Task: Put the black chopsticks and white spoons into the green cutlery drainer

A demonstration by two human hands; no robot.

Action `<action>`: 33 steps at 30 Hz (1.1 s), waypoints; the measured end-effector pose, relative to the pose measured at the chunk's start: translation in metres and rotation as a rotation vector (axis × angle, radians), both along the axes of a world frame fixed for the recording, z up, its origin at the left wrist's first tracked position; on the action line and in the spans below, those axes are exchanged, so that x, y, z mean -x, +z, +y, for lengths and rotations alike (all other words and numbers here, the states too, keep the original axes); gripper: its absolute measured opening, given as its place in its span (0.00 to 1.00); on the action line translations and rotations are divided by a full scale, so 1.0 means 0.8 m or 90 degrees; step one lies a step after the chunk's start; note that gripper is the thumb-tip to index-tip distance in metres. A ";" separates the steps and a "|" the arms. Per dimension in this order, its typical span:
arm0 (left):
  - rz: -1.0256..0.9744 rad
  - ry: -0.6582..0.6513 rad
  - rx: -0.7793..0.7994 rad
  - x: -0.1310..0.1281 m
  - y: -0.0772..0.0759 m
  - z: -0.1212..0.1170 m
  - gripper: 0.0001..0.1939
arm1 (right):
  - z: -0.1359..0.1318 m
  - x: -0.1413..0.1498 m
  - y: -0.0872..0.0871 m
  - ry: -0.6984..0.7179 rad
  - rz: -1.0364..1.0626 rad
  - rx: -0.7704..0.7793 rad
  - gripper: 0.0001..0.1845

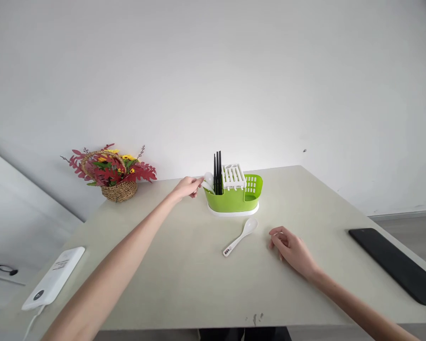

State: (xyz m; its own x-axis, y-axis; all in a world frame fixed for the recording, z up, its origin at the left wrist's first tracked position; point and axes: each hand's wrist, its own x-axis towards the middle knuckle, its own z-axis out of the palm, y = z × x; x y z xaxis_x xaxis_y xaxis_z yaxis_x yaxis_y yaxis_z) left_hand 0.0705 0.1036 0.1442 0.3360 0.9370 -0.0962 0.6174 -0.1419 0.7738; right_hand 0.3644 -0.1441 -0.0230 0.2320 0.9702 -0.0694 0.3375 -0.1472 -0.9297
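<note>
At the left end of a green cutlery holder (227, 203) with a white base, my left hand (190, 187) has its fingers closed at a white spoon (208, 178). The spoon stands among white cutlery in that end compartment, and the fingers partly cover it. Black chopsticks (217, 175) stand upright just right of it. On the table in front of the holder lies another white spoon (248, 228), its labelled handle pointing toward me. To the right of that spoon, my right hand (291, 248) rests with loosely curled fingers, holding nothing and not touching the spoon.
A white slotted rack (233, 176) sits on top of the holder. A wicker basket of artificial flowers (119, 191) stands at the back left by the wall. A white power bank (55, 278) with a cable lies at left; a long black object (394, 265) lies at right.
</note>
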 end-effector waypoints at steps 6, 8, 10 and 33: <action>-0.019 0.082 -0.071 0.009 -0.027 0.016 0.27 | 0.001 0.003 0.005 -0.014 -0.035 0.012 0.11; -0.034 0.130 -0.094 0.021 -0.041 0.020 0.27 | 0.001 0.003 0.006 -0.021 -0.039 0.015 0.11; -0.038 0.170 -0.107 0.038 -0.060 0.019 0.27 | 0.002 0.004 0.007 -0.031 -0.040 0.017 0.13; -0.037 0.146 -0.228 0.105 -0.179 -0.022 0.22 | 0.077 0.049 0.013 0.017 -0.069 0.048 0.27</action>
